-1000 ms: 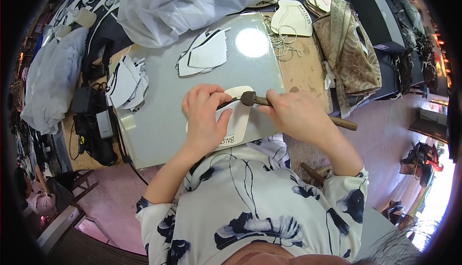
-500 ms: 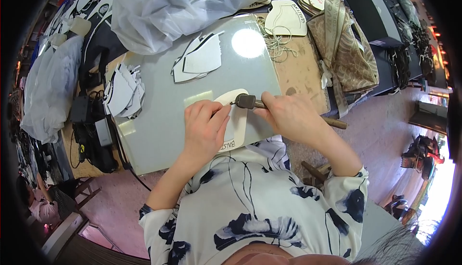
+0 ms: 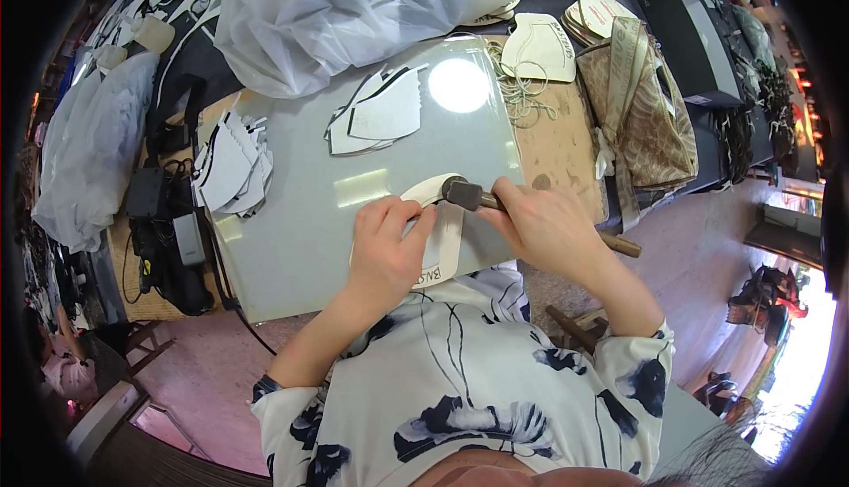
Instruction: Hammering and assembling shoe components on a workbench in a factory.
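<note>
My right hand (image 3: 548,226) is closed round the wooden handle (image 3: 622,245) of a hammer. The dark square head of the hammer (image 3: 462,192) rests at or just above the upper end of a curved cream template piece (image 3: 453,239) with handwriting on it. My left hand (image 3: 386,246) presses that piece onto the grey board (image 3: 296,261), fingers bent and close together, the tips beside the hammer head. A dark edge strip seems to lie at those fingertips, too small to make out. The left palm hides part of the template.
Stacks of white cut pieces with black edges (image 3: 389,111) (image 3: 234,168) lie on the board. Beyond stands a large translucent plastic bag (image 3: 345,23). Loose cord (image 3: 522,98), a cream template (image 3: 539,47) and a brown patterned bag (image 3: 641,107) are at the right; black adapters (image 3: 149,192) with cables at the left.
The view has shifted slightly. Both hands stay at the template, the left fingertips beside the hammer head. The hammer remains in my right hand over the template's upper end.
</note>
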{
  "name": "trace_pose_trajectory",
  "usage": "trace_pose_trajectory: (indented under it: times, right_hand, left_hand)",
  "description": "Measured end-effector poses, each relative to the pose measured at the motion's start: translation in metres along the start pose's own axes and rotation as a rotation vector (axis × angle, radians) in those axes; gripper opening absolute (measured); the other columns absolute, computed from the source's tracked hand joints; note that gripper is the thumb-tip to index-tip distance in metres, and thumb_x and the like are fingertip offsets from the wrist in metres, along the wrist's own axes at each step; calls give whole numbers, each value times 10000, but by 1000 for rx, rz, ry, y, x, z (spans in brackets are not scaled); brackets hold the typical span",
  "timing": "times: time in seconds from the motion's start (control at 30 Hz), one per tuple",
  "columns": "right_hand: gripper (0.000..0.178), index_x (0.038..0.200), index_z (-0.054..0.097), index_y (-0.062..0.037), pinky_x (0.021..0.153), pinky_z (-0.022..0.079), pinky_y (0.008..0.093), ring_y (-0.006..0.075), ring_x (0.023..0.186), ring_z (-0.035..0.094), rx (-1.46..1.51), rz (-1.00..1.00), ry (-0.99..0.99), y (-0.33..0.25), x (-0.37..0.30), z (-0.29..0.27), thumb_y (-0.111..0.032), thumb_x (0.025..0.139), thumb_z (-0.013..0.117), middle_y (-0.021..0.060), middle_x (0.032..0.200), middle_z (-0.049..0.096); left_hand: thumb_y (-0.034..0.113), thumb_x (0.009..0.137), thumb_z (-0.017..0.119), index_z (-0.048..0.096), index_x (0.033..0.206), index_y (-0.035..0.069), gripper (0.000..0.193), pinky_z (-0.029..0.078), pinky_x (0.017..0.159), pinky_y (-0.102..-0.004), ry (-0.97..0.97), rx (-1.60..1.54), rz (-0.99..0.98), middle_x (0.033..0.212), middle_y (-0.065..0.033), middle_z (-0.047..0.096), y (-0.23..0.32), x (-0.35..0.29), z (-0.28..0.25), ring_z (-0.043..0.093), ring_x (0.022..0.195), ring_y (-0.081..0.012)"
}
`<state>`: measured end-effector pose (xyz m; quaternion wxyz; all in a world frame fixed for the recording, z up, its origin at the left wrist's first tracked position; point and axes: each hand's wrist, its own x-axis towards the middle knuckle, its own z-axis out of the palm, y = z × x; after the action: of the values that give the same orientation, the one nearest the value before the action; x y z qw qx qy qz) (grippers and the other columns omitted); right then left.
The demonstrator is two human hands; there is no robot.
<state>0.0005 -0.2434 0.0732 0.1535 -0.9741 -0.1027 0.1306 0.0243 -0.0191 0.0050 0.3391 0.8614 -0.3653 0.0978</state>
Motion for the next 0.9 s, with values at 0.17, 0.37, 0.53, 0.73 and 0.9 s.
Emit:
trace_pose_trajectory:
  times: [0.17,0.37,0.53,0.73,0.9]
  right_hand:
    - [339,846,506,-45,462,462,394,294,535,629,-112,-58,-18,-8,4,-3,-362,952,567,105,628,627]
    - [335,827,503,-54,436,457,369,262,515,630,-133,-92,14,-11,5,-2,-359,934,589,82,589,614]
    - [328,826,507,-55,442,457,375,267,518,630,-164,-104,42,-9,4,0,-353,927,598,86,585,610]
    - [321,840,522,-53,458,467,377,274,532,634,-165,-89,-5,-8,7,0,-352,925,599,89,609,624]
    - [322,855,525,-49,465,469,382,284,540,636,-131,-73,25,-6,6,0,-355,929,593,94,615,628]
  left_hand:
    - [2,747,669,698,995,1,250,425,825,-380,21,-10,25,963,-58,592,-2,3,2,542,955,-252]
    - [14,771,671,699,982,-1,213,416,818,-382,28,-13,21,949,-59,592,0,4,-1,547,939,-241]
    - [23,767,680,699,966,5,201,403,834,-383,33,-24,9,957,-52,592,-1,4,1,545,945,-244]
    - [21,744,666,679,1000,10,257,398,855,-412,37,-93,-95,999,-52,592,-5,1,-6,549,956,-244]
    - [35,701,652,674,1021,-2,323,407,855,-398,9,78,80,1008,-69,591,-4,-5,-2,550,961,-246]
